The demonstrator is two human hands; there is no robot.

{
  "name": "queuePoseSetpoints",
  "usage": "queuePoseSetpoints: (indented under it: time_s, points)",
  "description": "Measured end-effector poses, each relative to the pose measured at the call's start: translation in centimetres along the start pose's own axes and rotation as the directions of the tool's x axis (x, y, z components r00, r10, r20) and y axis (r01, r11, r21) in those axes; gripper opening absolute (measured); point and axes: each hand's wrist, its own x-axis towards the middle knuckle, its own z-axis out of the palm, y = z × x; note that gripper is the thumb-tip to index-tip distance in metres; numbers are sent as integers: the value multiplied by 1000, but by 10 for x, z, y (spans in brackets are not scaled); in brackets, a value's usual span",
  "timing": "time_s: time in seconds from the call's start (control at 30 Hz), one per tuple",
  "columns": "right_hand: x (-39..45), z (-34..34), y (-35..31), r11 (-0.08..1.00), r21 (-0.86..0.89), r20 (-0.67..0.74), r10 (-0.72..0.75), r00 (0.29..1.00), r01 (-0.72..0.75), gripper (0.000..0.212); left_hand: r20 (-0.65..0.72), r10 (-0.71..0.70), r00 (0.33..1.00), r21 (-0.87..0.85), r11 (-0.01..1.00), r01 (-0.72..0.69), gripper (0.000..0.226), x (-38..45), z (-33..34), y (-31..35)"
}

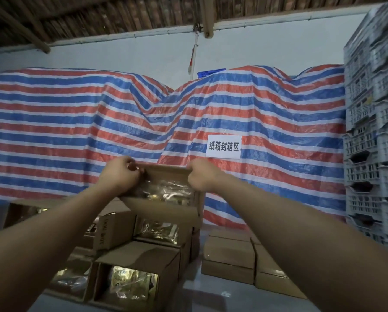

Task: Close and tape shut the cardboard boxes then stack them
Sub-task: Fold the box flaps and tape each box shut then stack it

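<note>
In the head view, a small brown cardboard box, open at the top and showing crinkled clear-plastic packets with gold contents, is held up in front of the red, white and blue striped tarpaulin; the box is seen just below and to the left of the white paper sign with black characters fixed to that tarpaulin; the left hand is curled round the box's far left corner, and the right hand is curled over its far right corner, fingers pinching the upright rear flap; below the held box a heap of open brown cartons with the same shiny packets is seen, and to the right of that heap a low block of closed brown cartons lies; grey plastic crates are stacked right of the sign; the closing step is judged to be in hand, nothing on this box being taped yet; next the rear flap should be folded down flat, the remaining flaps brought over it, and tape fetched, though no tape roll is visible.
</note>
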Motion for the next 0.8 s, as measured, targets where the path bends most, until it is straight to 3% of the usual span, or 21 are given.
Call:
queuePoseSetpoints:
  time_s: [0.07, 0.13, 0.2, 0.3, 0.37, 0.43, 0.53, 0.63, 0.73, 0.8]
  points:
    - [-5, -25, 7, 999, 50, -16, 24, 1000, -23, 24, 31, -66, 997, -164, 984, 70, 18, 0, -5, 21]
    - [-12, -48, 17, 993, 112, -18, 48, 999, -46, 29, 204, -97, 974, -316, 935, 160, 19, -5, -7, 40]
    - [-20, -72, 30, 978, 192, 10, 75, 997, -76, 31, 406, -35, 913, -455, 859, 235, 29, -13, -9, 61]
    - [-36, -105, 51, 949, 277, 60, 140, 988, -151, 24, 509, 121, 852, -654, 698, 291, 45, -24, -6, 88]
    - [-47, -124, 67, 916, 342, 83, 191, 978, -208, 20, 504, 228, 833, -750, 593, 291, 51, -32, 3, 105]
    - [-56, -138, 82, 880, 396, 109, 240, 965, -263, 17, 455, 236, 858, -781, 569, 258, 62, -39, 19, 119]
    - [-69, -150, 101, 832, 450, 118, 304, 945, -324, 12, 354, 57, 933, -798, 538, 270, 69, -54, 49, 143]
    - [-79, -156, 117, 761, 530, 131, 363, 923, -375, 15, 332, -132, 934, -820, 449, 354, 83, -63, 72, 163]
    - [-92, -156, 130, 654, 654, 132, 398, 908, -381, 8, 335, -161, 929, -838, 400, 371, 82, -67, 89, 173]
    - [-101, -149, 141, 536, 792, 77, 388, 918, -293, 26, 345, -173, 923, -836, 391, 386, 77, -69, 95, 175]
